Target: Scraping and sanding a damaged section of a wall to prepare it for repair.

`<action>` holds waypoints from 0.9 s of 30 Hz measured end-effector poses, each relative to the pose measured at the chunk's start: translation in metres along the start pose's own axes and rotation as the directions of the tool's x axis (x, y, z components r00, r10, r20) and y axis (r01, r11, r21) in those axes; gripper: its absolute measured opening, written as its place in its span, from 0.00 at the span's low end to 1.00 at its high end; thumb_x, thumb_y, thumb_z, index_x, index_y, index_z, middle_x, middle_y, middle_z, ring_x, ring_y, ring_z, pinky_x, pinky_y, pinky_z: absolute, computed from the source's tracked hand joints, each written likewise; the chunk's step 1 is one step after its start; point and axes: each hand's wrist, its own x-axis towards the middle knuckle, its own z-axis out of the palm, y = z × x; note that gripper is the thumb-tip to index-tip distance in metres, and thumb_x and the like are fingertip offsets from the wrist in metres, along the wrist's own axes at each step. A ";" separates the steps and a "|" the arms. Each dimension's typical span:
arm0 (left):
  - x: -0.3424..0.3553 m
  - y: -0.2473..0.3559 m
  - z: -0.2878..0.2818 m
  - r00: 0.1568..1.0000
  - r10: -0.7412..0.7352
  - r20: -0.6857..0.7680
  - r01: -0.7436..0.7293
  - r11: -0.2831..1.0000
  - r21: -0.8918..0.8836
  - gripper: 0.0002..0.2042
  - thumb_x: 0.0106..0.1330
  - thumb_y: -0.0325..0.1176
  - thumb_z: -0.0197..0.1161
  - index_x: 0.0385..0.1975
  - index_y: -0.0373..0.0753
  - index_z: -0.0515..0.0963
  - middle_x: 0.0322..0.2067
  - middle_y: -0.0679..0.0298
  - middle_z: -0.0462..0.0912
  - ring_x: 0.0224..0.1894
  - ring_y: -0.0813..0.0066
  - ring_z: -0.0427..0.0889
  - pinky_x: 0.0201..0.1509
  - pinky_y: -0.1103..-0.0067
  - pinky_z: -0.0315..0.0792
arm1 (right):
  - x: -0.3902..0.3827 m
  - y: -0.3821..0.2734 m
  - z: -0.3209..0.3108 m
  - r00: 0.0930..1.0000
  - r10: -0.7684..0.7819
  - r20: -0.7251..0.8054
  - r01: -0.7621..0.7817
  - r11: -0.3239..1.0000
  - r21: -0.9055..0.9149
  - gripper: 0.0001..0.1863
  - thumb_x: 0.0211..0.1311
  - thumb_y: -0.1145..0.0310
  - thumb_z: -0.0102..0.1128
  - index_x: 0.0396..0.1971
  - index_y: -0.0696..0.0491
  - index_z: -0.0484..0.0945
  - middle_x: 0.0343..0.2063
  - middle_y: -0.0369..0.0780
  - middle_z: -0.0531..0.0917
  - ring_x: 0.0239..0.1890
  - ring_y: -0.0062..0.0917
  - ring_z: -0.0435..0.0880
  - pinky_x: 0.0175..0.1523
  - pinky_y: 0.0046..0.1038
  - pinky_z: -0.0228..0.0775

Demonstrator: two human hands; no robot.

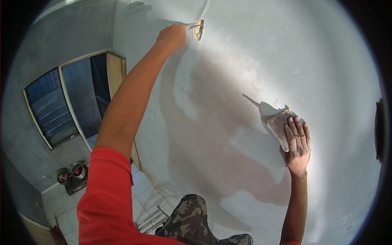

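Left hand [172, 36]: clenched on a thin tool [193, 26]; the blade reaches the upper part of a ragged hole [198, 34] in the grey wall [335, 61]. Right hand [299, 143]: grasping a flat slab [277, 124], fingers extended across its face. The slab is lower than the hole and farther from the wall's left corner. From where I stand, I cannot tell whether the slab touches the wall.

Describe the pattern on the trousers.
The trousers show camouflage in dark and grey-brown patches; see the head view, lower middle.

grey wall [294, 65], camouflage trousers [191, 216]
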 end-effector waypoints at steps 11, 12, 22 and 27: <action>-0.056 -0.013 0.025 0.967 0.096 0.235 -0.147 0.966 0.212 0.28 0.64 0.19 0.50 0.64 0.52 0.75 0.52 0.52 0.85 0.53 0.50 0.84 0.56 0.60 0.80 | -0.001 0.000 0.001 1.000 -0.013 -0.003 0.013 0.999 -0.045 0.26 0.62 0.71 0.65 0.61 0.52 0.76 0.64 0.39 0.79 0.71 0.33 0.72 0.77 0.46 0.60; -0.054 -0.015 0.025 0.963 0.066 0.260 -0.113 0.979 0.172 0.33 0.64 0.19 0.50 0.69 0.57 0.72 0.52 0.52 0.84 0.53 0.50 0.84 0.56 0.59 0.79 | 0.000 -0.001 0.001 1.000 -0.013 -0.004 0.013 0.999 -0.045 0.26 0.62 0.71 0.65 0.61 0.52 0.76 0.64 0.39 0.79 0.71 0.34 0.72 0.77 0.46 0.61; -0.058 0.006 0.050 0.997 0.005 0.071 0.000 0.998 -0.060 0.32 0.66 0.19 0.47 0.70 0.53 0.70 0.50 0.50 0.83 0.52 0.49 0.84 0.55 0.60 0.79 | -0.008 0.003 0.009 0.999 0.022 0.047 -0.019 0.997 -0.068 0.27 0.60 0.76 0.65 0.61 0.53 0.75 0.65 0.39 0.78 0.72 0.35 0.70 0.76 0.47 0.60; -0.110 -0.017 0.078 0.972 0.069 0.224 -0.050 0.995 -0.089 0.33 0.63 0.17 0.51 0.70 0.53 0.70 0.51 0.49 0.82 0.53 0.49 0.83 0.56 0.60 0.79 | 0.010 -0.008 0.005 0.999 -0.031 -0.045 0.026 0.995 -0.098 0.23 0.68 0.74 0.58 0.63 0.55 0.75 0.67 0.42 0.76 0.73 0.40 0.68 0.76 0.49 0.58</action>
